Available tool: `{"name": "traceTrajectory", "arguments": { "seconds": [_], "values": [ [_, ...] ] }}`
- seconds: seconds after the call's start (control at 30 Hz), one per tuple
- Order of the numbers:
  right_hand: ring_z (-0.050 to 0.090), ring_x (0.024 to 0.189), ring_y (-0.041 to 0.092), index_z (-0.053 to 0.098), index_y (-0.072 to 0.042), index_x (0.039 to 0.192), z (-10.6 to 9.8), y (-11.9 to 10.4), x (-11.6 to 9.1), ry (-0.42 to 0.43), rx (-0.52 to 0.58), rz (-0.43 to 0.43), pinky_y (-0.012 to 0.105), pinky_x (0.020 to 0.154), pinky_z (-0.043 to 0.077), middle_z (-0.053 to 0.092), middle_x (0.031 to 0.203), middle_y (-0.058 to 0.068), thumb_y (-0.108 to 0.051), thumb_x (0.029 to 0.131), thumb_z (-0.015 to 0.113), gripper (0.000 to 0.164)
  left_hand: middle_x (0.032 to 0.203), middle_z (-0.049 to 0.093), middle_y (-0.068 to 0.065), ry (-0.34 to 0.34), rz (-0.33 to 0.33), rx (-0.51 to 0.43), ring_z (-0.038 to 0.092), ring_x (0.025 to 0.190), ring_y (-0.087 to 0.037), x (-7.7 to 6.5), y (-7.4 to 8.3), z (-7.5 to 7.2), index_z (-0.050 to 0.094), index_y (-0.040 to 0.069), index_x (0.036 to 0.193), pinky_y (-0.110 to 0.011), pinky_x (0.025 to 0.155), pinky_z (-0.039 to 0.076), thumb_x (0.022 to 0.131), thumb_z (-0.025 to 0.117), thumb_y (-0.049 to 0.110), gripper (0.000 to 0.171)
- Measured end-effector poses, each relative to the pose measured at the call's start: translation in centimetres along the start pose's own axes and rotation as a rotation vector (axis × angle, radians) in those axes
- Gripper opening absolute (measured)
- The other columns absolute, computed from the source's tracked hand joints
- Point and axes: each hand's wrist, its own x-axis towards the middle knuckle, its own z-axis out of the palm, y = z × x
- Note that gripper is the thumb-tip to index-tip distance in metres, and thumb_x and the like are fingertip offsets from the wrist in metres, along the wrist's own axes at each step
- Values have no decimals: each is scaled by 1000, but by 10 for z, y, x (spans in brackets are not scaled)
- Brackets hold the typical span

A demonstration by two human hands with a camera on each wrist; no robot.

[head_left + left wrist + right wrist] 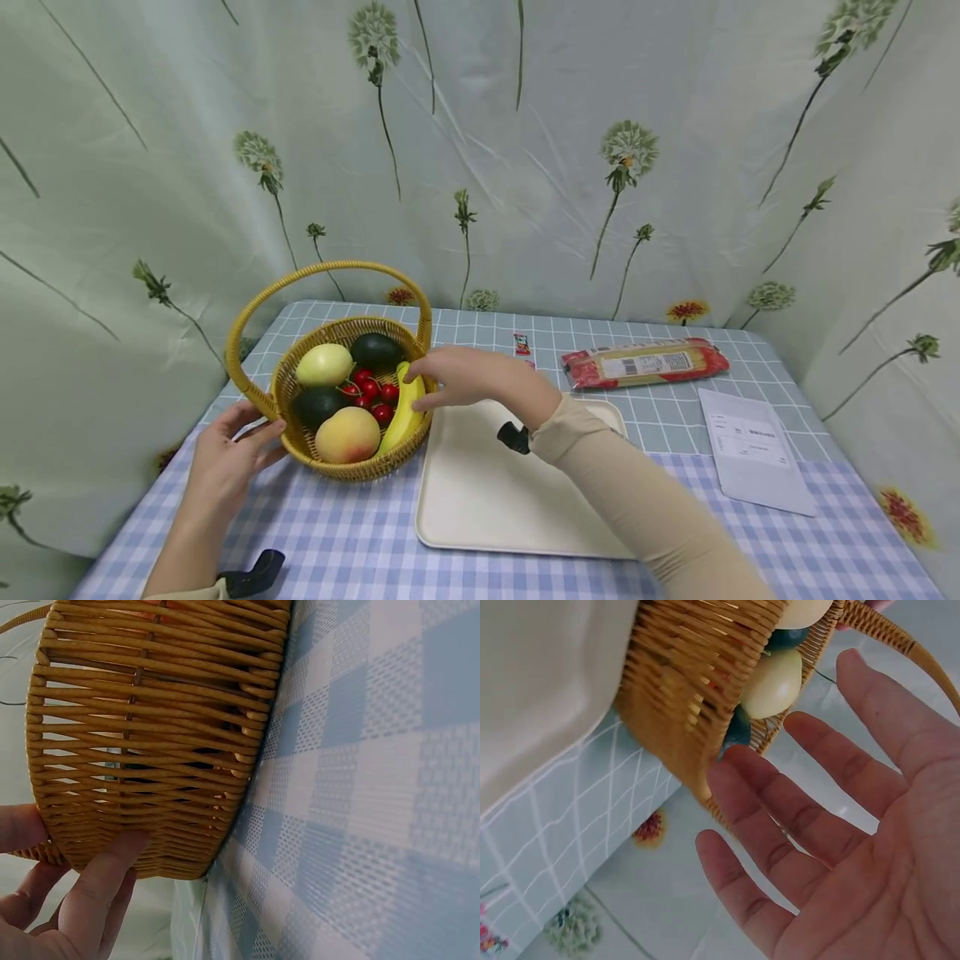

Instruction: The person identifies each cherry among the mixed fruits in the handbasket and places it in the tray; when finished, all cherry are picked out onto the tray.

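A yellow wicker basket (360, 471) with a tall handle stands at the left of the table. It holds a peach (348, 435), a banana (407, 408), a pale yellow-green fruit (324, 365), two dark green fruits (377, 352) and several red cherries (383, 413). My left hand (232, 446) is at the basket's left side by the handle's base, fingertips against the outer weave (150, 780). Over the right rim hovers my right hand (461, 377), fingers spread and palm towards the basket; whether its fingertips touch the rim is unclear.
A cream tray (510, 500) lies just right of the basket, under my right forearm. Farther right are a red-and-yellow packet (645, 364) and a white labelled envelope (756, 450). A small red wrapper (521, 344) lies near the back edge, before a hanging floral curtain (525, 167).
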Motion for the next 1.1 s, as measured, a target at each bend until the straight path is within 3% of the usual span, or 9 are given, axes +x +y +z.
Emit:
{"name": "traceTrajectory", "arguments": {
  "seconds": [0.47, 0.7, 0.8, 0.9, 1.1],
  "values": [
    [67, 105, 13, 64, -14, 148, -12, -10, 72, -102, 19, 88, 25, 90, 56, 74, 124, 3, -35, 107, 69, 46, 110, 60, 14, 23, -22, 3, 68, 94, 0, -1, 2, 3, 59, 12, 129, -24, 78, 66, 100, 72, 0, 35],
    [66, 118, 12, 64, -20, 149, -16, -13, 95, -147, 63, 174, 30, 106, 54, 65, 146, -1, -40, 105, 70, 48, 113, 59, 12, 29, -23, 37, 67, 95, 1, -1, 2, 3, 56, 9, 133, -23, 78, 65, 100, 72, 1, 37],
    [67, 120, 12, 62, -25, 151, -16, -14, 101, -176, 89, 224, 30, 104, 54, 64, 146, -5, -43, 104, 72, 51, 114, 59, 11, 28, -24, 39, 67, 95, 1, 0, 2, 3, 56, 9, 133, -23, 78, 65, 101, 72, 1, 37],
    [69, 112, 13, 60, -27, 152, -16, -13, 105, -207, 142, 268, 27, 94, 52, 66, 136, -7, -43, 103, 73, 53, 114, 59, 11, 30, -25, 34, 66, 96, 1, 0, 2, 3, 56, 10, 132, -24, 78, 65, 101, 72, 1, 36],
    [63, 93, 15, 61, -19, 150, -11, -8, 108, -240, 256, 274, 22, 78, 51, 67, 107, 1, -33, 104, 73, 49, 115, 59, 11, 37, -28, 28, 66, 97, 1, 0, 1, 3, 57, 11, 133, -24, 78, 65, 100, 73, 1, 38]
  ]
}}
